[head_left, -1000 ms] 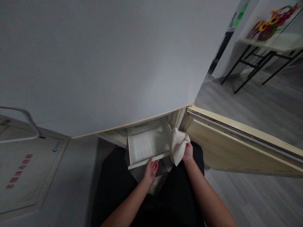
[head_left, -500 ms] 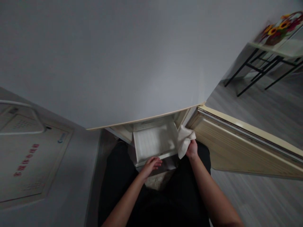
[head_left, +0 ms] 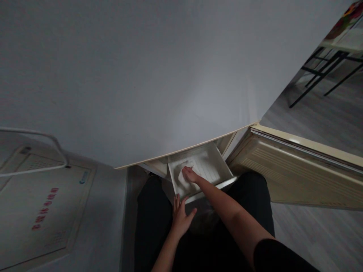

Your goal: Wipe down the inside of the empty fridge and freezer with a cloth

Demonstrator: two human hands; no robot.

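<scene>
A white drawer (head_left: 211, 166) is pulled out of the open fridge-like cabinet, just above my knees. Inside it, toward the left side, my right hand (head_left: 190, 174) grips a white cloth (head_left: 183, 181) and presses it against the drawer's bottom. My left hand (head_left: 180, 217) is at the drawer's front left corner, its fingers spread and the fingertips at the front rim. Part of the cloth is hidden under my right hand.
The cabinet door (head_left: 300, 170) stands swung out on the right, beside my right knee. Above the drawer is the cabinet's broad grey-white top (head_left: 181, 83). A wall panel with red lettering (head_left: 48, 211) is at the left; a black-legged table (head_left: 337, 49) stands far right.
My right hand has carried the cloth from beside the drawer's right side to its inside left. My left hand has shifted to the front left corner with fingers spread. The view has turned slightly.
</scene>
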